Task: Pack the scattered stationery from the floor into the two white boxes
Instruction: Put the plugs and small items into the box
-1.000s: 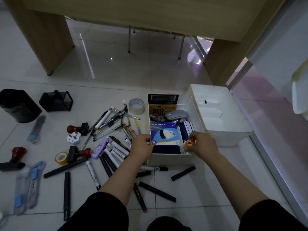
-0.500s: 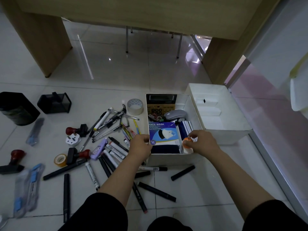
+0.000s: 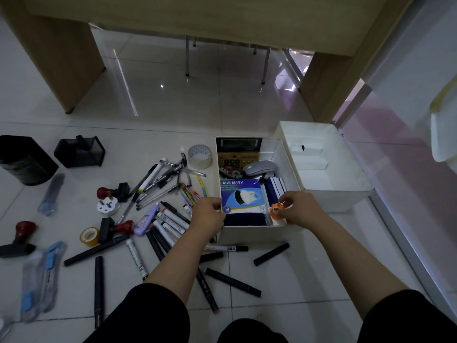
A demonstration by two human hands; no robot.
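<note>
In the head view, the near white box (image 3: 247, 233) already holds a calculator (image 3: 238, 152), mouse (image 3: 259, 167) and face mask pack (image 3: 241, 196). The right hand (image 3: 300, 207) pinches a small orange item (image 3: 276, 209) at its fingertips over the box's corner; the left hand (image 3: 207, 214) curls over the box's left wall. Markers (image 3: 170, 219) lie left of those fingers, unpacked.

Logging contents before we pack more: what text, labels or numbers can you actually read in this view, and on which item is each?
"FACE MASK": blue face mask box in the near white box.
"50": round badge on that box's lower left corner; the word under it is too small.
Small lines under "FACE MASK": too small to read.
Calculator keys: blurred.
Marker pens labels: blurred.
Orange item in the right hand: no legible text.
</note>
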